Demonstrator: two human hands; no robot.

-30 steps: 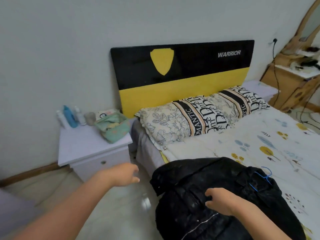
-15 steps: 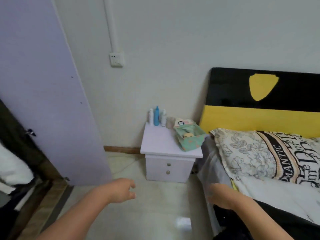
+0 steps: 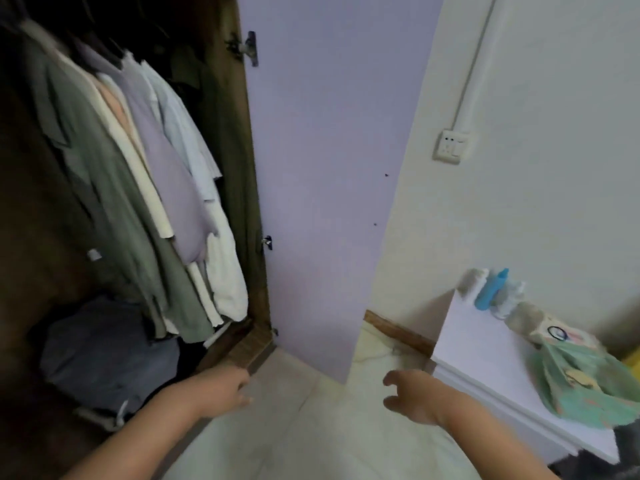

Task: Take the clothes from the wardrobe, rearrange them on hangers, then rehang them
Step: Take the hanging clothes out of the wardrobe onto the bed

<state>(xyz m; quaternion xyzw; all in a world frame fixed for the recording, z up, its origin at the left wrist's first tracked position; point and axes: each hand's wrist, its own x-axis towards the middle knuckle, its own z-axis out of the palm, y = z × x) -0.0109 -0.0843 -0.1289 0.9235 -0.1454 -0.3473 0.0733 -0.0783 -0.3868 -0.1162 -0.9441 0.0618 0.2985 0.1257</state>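
The open wardrobe (image 3: pixel 239 188) fills the left of the view. Inside hang several garments: a green shirt (image 3: pixel 104 188), a cream one (image 3: pixel 138 168), a lilac one (image 3: pixel 166 188) and a white one (image 3: pixel 214 244). A dark grey bundle of clothes (image 3: pixel 100 351) lies on the wardrobe floor. My left hand (image 3: pixel 221 389) hovers low in front of the wardrobe's bottom edge, fingers loosely curled, holding nothing. My right hand (image 3: pixel 412 396) is to its right over the floor, fingers loosely curled and empty. No hanger is clearly visible; the rail is hidden in the dark top.
The lilac wardrobe door (image 3: pixel 329 168) stands open against the wall. A white nightstand (image 3: pixel 485 358) at the right carries bottles (image 3: pixel 491 292) and a green pouch (image 3: pixel 588 386). A wall socket (image 3: pixel 450 147) sits above it. Pale floor tiles (image 3: pixel 311 427) lie below my hands.
The view has swung left from the bed and black clothes to the open wardrobe. My right hand left the black garment; both hands now hang empty in front of the wardrobe.
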